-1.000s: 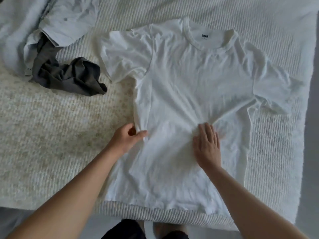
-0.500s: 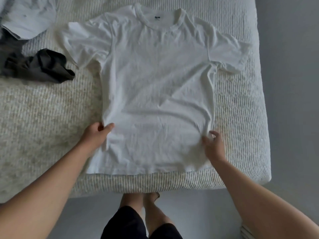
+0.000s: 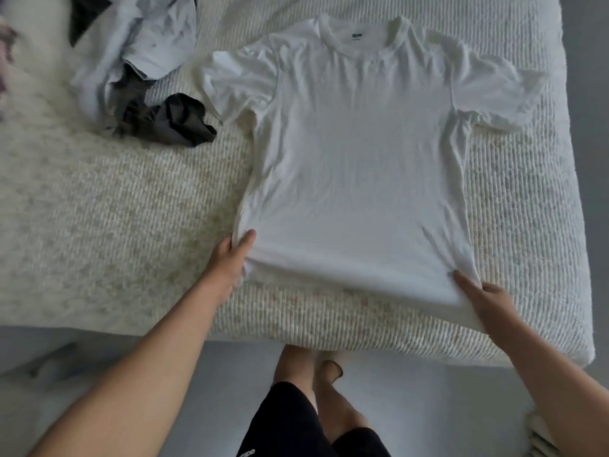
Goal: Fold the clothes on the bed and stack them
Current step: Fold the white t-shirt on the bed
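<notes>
A white T-shirt (image 3: 359,166) lies collar-up toward frame top, its hem corners pinched by the left hand (image 3: 232,255) and right hand (image 3: 484,298) at frame bottom.

Soft, even daylight fills the scene, fairly bright but cool and flat, with no glare. Shadows are faint: a pale one lies under the lifted hem of the white T-shirt (image 3: 359,173), and a darker band runs beneath the bed (image 3: 115,225) edge onto the floor (image 3: 412,400). The whole frame is slightly soft. Blur is strongest at the upper left corner, where the pale blue garment (image 3: 138,37) smears. Wide-angle distortion bows the bed's edges and stretches the forearms near the bottom corners.
</notes>
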